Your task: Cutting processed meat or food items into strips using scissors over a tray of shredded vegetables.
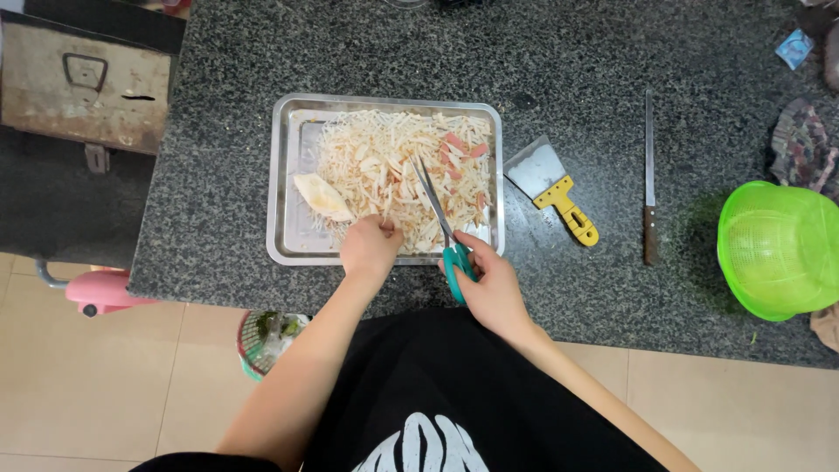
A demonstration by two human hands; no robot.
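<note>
A rectangular steel tray [284, 183] on the dark granite counter holds a heap of pale shredded strips [384, 166] with a few pink pieces [454, 144] and one larger pale chunk [322, 197] at the left. My left hand [370, 246] is closed over strips at the tray's near edge. My right hand [489, 280] grips teal-handled scissors [441, 218], whose blades point up into the heap and look slightly parted.
A yellow-handled scraper [555, 188] lies right of the tray, then a long knife [648, 175]. A green plastic colander [778, 249] sits upside down at the right edge. A small basket [266, 336] and a pink stool [100, 293] stand on the floor below.
</note>
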